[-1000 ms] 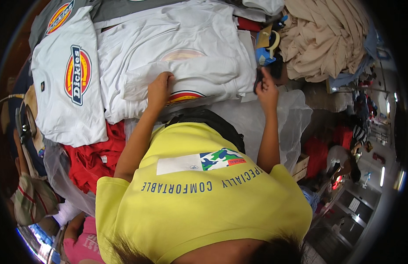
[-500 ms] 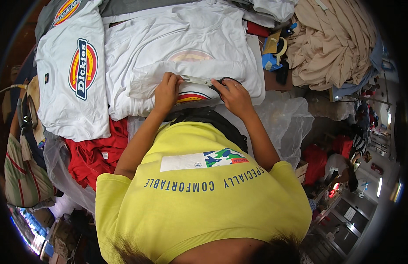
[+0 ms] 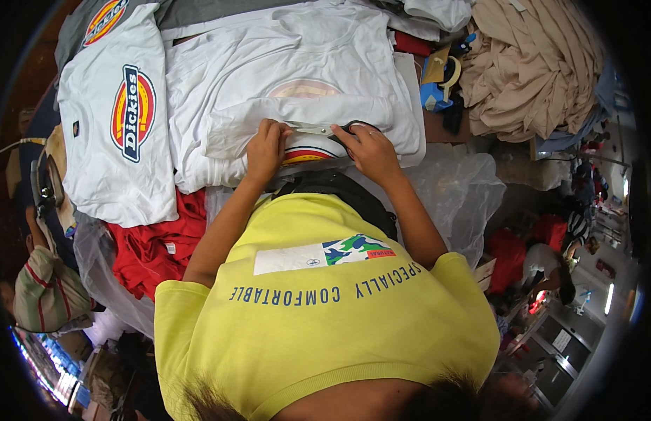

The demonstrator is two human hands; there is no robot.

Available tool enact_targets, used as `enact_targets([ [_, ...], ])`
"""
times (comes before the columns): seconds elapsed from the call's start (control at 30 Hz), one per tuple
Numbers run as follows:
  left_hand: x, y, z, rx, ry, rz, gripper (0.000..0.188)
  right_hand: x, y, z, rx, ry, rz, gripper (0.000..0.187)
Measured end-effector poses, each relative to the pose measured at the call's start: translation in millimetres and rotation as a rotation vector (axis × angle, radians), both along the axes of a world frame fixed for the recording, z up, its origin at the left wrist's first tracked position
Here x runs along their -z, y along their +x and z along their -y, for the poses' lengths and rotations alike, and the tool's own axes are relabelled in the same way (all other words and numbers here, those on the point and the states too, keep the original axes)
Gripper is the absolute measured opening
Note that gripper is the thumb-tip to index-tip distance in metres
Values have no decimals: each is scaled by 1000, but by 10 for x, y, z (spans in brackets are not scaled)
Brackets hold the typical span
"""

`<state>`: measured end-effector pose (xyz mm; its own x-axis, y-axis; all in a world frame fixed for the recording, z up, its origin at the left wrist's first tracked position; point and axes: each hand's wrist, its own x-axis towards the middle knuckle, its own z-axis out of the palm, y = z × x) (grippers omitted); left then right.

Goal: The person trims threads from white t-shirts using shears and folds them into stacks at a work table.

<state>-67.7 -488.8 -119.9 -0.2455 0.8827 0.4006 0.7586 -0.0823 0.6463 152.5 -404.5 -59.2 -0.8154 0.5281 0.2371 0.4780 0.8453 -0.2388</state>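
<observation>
My right hand (image 3: 371,152) holds a pair of scissors (image 3: 313,130) with black handles, blades pointing left along the turned-up edge of a white T-shirt (image 3: 220,130). At the blade tips, my left hand (image 3: 266,149) pinches the shirt's edge with closed fingers. Whether a thread lies between the blades is too small to make out. The shirt is spread over a stack of white shirts, its hem folded back over part of a round red and yellow print (image 3: 308,155). Another white T-shirt (image 3: 90,168) with a similar print lies to the left.
Red fabric (image 3: 146,256) and clear plastic sheeting (image 3: 455,193) hang near my body. A heap of beige cloth (image 3: 529,67) fills the far right, beside a tape dispenser (image 3: 437,88). At the left edge another person's arm and striped clothing (image 3: 48,291) show; a person bends at the right (image 3: 543,266).
My right hand and the scissors have shifted slightly left, towards my left hand. My left hand stays at the shirt's edge. At the left rim, the other person's arm has moved.
</observation>
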Motion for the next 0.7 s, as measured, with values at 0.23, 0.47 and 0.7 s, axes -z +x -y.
enact_targets([
  [0.23, -12, 23, 5, 6, -2, -2, 7, 103, -26, -18, -6, 7, -3, 48],
  [0.47, -247, -189, 298, 260, -240, 125, 8, -49, 397, -322, 502, -175, -275, 43],
  [0.7, -284, -816, 835, -424, 16, 112, 28, 315, 1226, -995, 725, -48, 58, 40],
])
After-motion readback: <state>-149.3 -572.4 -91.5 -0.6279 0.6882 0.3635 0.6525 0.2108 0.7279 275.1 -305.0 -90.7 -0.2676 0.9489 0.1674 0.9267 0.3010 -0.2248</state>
